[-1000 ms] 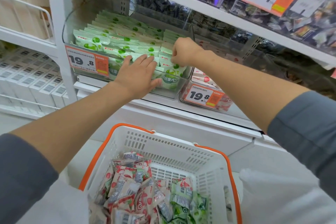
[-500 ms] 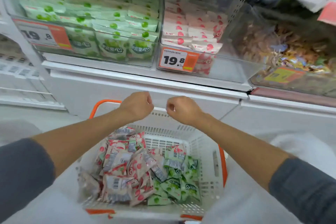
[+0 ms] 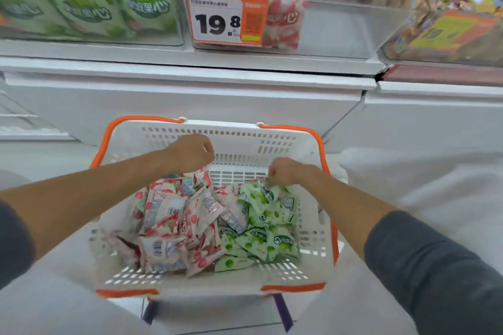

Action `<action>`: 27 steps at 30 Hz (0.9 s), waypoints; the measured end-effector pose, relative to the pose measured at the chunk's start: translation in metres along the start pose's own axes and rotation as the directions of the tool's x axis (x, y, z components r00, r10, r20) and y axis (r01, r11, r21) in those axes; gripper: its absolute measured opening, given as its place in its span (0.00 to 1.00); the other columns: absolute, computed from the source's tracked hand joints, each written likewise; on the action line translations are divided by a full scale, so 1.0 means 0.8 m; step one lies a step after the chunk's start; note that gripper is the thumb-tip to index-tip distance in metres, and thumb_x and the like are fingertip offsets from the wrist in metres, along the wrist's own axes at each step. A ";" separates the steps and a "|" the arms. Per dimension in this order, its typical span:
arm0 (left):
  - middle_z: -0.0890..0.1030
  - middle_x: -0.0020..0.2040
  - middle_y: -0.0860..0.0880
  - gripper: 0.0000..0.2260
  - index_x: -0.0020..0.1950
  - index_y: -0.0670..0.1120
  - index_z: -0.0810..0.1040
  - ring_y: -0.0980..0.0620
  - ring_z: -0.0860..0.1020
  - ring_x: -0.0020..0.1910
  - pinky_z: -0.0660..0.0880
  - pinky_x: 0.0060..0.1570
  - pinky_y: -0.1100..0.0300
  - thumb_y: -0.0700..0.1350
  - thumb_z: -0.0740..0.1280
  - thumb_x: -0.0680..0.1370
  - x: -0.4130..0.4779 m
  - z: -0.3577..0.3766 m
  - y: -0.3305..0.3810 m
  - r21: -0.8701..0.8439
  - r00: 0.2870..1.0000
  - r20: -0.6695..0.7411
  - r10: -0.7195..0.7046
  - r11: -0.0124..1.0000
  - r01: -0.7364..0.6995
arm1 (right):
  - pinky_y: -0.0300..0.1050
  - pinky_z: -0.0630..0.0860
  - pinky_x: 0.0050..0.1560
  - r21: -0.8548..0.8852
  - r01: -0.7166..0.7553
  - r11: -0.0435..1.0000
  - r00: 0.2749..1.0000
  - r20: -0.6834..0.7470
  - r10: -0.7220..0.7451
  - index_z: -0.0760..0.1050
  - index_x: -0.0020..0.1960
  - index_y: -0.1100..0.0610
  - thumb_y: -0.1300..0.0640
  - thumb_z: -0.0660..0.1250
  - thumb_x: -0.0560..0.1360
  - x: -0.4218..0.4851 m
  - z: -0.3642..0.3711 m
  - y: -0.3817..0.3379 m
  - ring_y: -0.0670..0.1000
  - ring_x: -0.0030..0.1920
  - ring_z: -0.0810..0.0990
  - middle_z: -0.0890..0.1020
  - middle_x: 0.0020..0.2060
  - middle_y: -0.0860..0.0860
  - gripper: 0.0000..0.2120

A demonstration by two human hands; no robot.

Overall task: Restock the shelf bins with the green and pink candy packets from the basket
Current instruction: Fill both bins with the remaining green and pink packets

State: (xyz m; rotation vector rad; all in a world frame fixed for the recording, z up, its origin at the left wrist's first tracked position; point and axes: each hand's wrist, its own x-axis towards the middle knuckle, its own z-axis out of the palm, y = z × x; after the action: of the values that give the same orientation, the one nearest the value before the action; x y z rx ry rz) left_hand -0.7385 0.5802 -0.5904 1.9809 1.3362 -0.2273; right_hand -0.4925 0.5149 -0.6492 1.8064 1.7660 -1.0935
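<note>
- Pink packets [image 3: 174, 212] fill the left side of the basket [image 3: 239, 134], and green packets [image 3: 261, 226] fill the right side.
- Left hand [image 3: 190, 152] is curled just above the pink ones; I cannot tell if it holds any.
- Right hand [image 3: 284, 171] is curled and touches the top green ones; I cannot tell if it has one.
- A big, slippery handful could spill outside the basket.

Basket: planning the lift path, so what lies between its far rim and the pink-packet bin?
Head view: only the white shelf ledge and plain white cabinet front lie between basket and pink-packet bin.
</note>
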 end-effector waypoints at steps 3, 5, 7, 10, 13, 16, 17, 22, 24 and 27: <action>0.76 0.55 0.47 0.24 0.58 0.42 0.78 0.48 0.75 0.56 0.70 0.60 0.54 0.61 0.56 0.81 -0.010 -0.005 0.018 -0.209 0.999 -0.029 -0.024 0.978 0.017 | 0.43 0.77 0.40 0.510 0.102 0.854 0.992 -0.121 -0.046 0.69 0.32 0.56 0.53 0.71 0.75 -0.035 -0.062 -0.041 0.50 0.34 0.75 0.71 0.30 0.50 0.17; 0.78 0.62 0.42 0.30 0.64 0.39 0.76 0.44 0.76 0.60 0.69 0.63 0.53 0.64 0.55 0.80 -0.019 -0.011 0.030 -0.385 0.993 -0.097 -0.073 0.922 0.031 | 0.40 0.79 0.42 0.714 0.206 0.669 0.976 -0.197 -0.090 0.73 0.36 0.58 0.55 0.70 0.76 -0.062 -0.084 -0.074 0.48 0.38 0.80 0.78 0.34 0.52 0.14; 0.81 0.50 0.36 0.29 0.51 0.35 0.79 0.40 0.80 0.48 0.77 0.54 0.50 0.62 0.57 0.80 -0.024 -0.018 0.039 -0.544 0.963 -0.240 -0.126 0.839 -0.026 | 0.39 0.81 0.43 0.827 0.281 0.487 0.959 -0.255 -0.120 0.77 0.43 0.62 0.56 0.67 0.78 -0.086 -0.095 -0.096 0.48 0.40 0.84 0.83 0.41 0.55 0.10; 0.77 0.31 0.43 0.26 0.32 0.40 0.71 0.50 0.77 0.28 0.79 0.31 0.59 0.58 0.60 0.80 -0.034 -0.041 0.047 -0.701 0.888 -0.402 -0.224 0.699 -0.141 | 0.42 0.81 0.48 0.926 0.319 0.202 0.945 -0.294 -0.147 0.77 0.57 0.67 0.56 0.63 0.80 -0.106 -0.100 -0.109 0.53 0.46 0.84 0.83 0.50 0.61 0.15; 0.71 0.25 0.47 0.27 0.28 0.43 0.67 0.48 0.73 0.25 0.73 0.29 0.57 0.59 0.60 0.80 -0.039 -0.059 0.040 -0.605 0.812 -0.556 -0.179 0.757 -0.247 | 0.44 0.81 0.53 0.965 0.260 0.031 0.951 -0.251 -0.181 0.77 0.59 0.65 0.57 0.63 0.80 -0.112 -0.105 -0.114 0.55 0.51 0.84 0.83 0.52 0.60 0.14; 0.65 0.24 0.50 0.26 0.28 0.47 0.61 0.50 0.66 0.25 0.60 0.29 0.55 0.63 0.52 0.80 -0.047 -0.087 0.026 -0.104 0.739 -0.659 0.140 0.956 -0.274 | 0.46 0.78 0.58 0.907 0.320 0.272 0.940 -0.269 -0.210 0.75 0.64 0.61 0.59 0.67 0.77 -0.118 -0.126 -0.119 0.54 0.56 0.82 0.83 0.56 0.59 0.16; 0.66 0.25 0.51 0.26 0.29 0.48 0.62 0.49 0.66 0.27 0.59 0.30 0.55 0.64 0.49 0.79 -0.051 -0.100 0.027 0.099 0.737 -0.632 0.239 0.968 -0.228 | 0.45 0.77 0.58 0.853 0.363 0.374 0.930 -0.304 -0.209 0.73 0.67 0.57 0.60 0.70 0.75 -0.122 -0.138 -0.122 0.52 0.57 0.82 0.83 0.56 0.57 0.21; 0.78 0.36 0.51 0.25 0.42 0.48 0.77 0.49 0.75 0.37 0.68 0.36 0.54 0.67 0.53 0.79 -0.074 -0.146 0.042 -0.021 0.611 -0.769 0.189 0.947 -0.319 | 0.39 0.78 0.46 0.629 0.470 0.619 0.880 -0.386 -0.276 0.77 0.49 0.53 0.63 0.72 0.73 -0.148 -0.196 -0.177 0.44 0.41 0.82 0.84 0.39 0.46 0.08; 0.75 0.36 0.53 0.22 0.47 0.45 0.76 0.54 0.73 0.35 0.68 0.37 0.56 0.63 0.56 0.80 -0.079 -0.157 0.048 -0.353 0.571 -0.818 -0.067 0.842 -0.408 | 0.40 0.79 0.44 0.647 0.530 0.548 0.839 -0.494 -0.229 0.78 0.49 0.60 0.65 0.72 0.73 -0.149 -0.210 -0.194 0.45 0.38 0.83 0.85 0.39 0.52 0.06; 0.64 0.29 0.52 0.23 0.34 0.46 0.64 0.53 0.64 0.29 0.59 0.32 0.54 0.60 0.56 0.81 -0.085 -0.173 0.050 -0.439 0.573 -0.808 -0.138 0.789 -0.429 | 0.43 0.82 0.47 0.695 0.568 0.442 0.818 -0.535 -0.210 0.74 0.59 0.70 0.66 0.71 0.73 -0.157 -0.224 -0.215 0.51 0.44 0.84 0.83 0.51 0.63 0.17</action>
State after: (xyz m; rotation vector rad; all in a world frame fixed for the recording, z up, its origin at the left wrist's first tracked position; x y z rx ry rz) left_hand -0.7676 0.6121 -0.4367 1.6106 1.4639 1.2391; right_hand -0.5994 0.5874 -0.4021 2.2774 2.1692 -2.2520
